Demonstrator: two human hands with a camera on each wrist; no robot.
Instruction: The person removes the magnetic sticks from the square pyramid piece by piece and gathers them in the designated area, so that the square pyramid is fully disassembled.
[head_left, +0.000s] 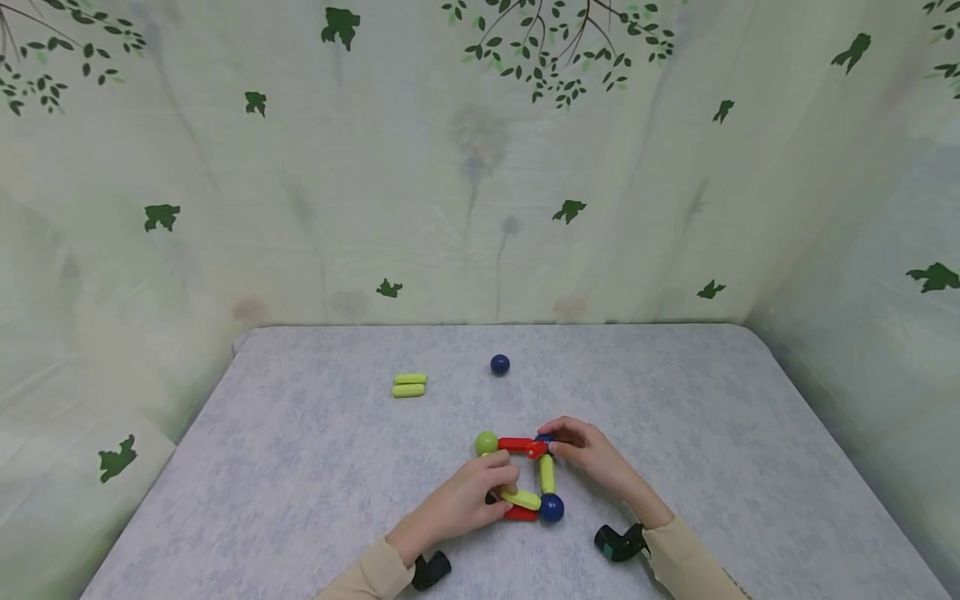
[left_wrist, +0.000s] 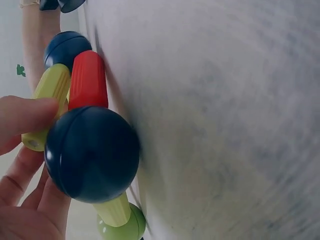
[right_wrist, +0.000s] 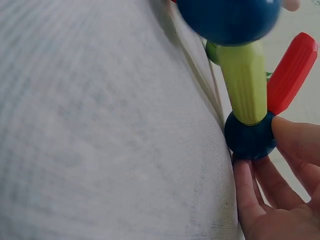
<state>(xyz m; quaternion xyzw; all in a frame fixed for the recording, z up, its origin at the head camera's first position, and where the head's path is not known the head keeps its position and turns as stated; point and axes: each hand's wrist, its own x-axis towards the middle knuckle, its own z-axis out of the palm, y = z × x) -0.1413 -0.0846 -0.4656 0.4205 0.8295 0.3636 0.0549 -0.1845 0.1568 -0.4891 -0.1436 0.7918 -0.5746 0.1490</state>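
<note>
Head view, spare sticks: two yellow-green sticks (head_left: 408, 385) are laid side by side on the grey worktop (head_left: 300, 467), far left.
Left hand (head_left: 468, 498): fingers are curled round the near-left corner of the stick-and-ball frame (head_left: 525, 475).
Frame: laid flat at worktop centre.
Right hand (head_left: 592, 454): fingers are pinched on the far-right corner ball.
Loose blue ball (head_left: 500, 364): set apart behind the frame.
</note>
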